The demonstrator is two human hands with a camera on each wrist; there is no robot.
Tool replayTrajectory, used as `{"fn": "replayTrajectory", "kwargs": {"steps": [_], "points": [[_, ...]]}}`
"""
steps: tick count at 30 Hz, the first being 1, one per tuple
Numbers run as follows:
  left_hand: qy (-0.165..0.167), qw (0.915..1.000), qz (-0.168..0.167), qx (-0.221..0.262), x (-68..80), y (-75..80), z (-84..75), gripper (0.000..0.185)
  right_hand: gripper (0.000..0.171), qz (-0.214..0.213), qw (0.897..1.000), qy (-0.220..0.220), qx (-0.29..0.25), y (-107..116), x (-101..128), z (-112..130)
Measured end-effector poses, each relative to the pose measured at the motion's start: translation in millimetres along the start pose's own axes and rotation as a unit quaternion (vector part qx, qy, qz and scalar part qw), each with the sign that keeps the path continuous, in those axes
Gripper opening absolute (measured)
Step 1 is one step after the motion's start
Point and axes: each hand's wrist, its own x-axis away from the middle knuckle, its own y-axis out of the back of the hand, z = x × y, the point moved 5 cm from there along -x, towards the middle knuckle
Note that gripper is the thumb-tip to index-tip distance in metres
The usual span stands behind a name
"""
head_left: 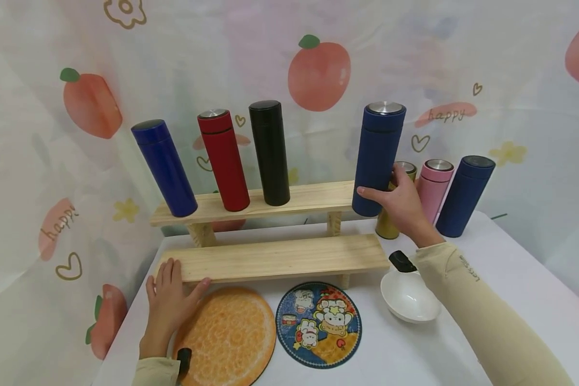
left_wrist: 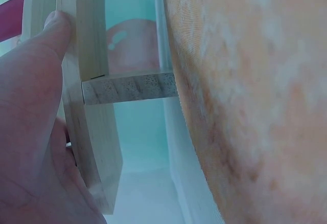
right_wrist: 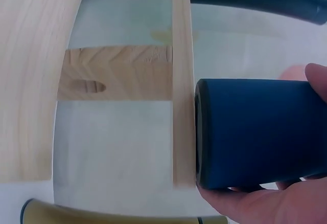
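Observation:
My right hand (head_left: 405,205) grips a navy blue thermos bottle (head_left: 379,155) with a silver-topped lid, thumb and fingers around its lower half. The bottle stands nearly upright at the right end of the upper wooden shelf (head_left: 313,194); in the right wrist view the base of the navy bottle (right_wrist: 260,132) is right at the shelf's edge, touching or almost so. My left hand (head_left: 170,300) rests on the left end of the lower wooden shelf (head_left: 280,258), fingers over its top. A blue bottle (head_left: 165,169), a red bottle (head_left: 223,161) and a black bottle (head_left: 270,153) stand on the upper shelf.
Behind my right hand stand a gold bottle (head_left: 387,225), a pink bottle (head_left: 434,187) and another navy bottle (head_left: 465,195). In front of the shelves lie an orange round mat (head_left: 231,338) and a cartoon mat (head_left: 318,324). A white bowl (head_left: 410,297) sits near my right forearm.

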Motion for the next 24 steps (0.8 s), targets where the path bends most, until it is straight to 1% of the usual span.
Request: {"fn": "replayTrajectory", "kwargs": {"steps": [7, 11, 14, 20, 24], "points": [[-0.007, 0.9999, -0.008, -0.001, -0.9, -0.7, 0.5, 0.109, 0.102, -0.011, 1.0, 0.007, -0.028, 20.1, 10.5, -2.3], [-0.013, 0.9998, -0.014, -0.001, -0.4, 1.0, -0.7, 0.108, 0.104, -0.016, 1.0, -0.002, -0.005, 32.5, 14.3, -6.7], [-0.013, 0.9998, -0.013, 0.0, -0.2, 1.4, -0.8, 0.107, 0.103, -0.022, 1.0, -0.005, 0.006, 40.8, 15.6, -12.0], [-0.007, 0.9999, -0.008, -0.002, -0.3, 0.6, 1.6, 0.109, 0.1, -0.042, 0.999, -0.001, -0.019, 53.1, 17.1, -20.2], [-0.011, 0.9999, -0.01, 0.002, -0.5, 0.9, 0.7, 0.109, 0.1, -0.051, 0.998, -0.006, -0.041, 60.4, 19.3, -26.1]]}}
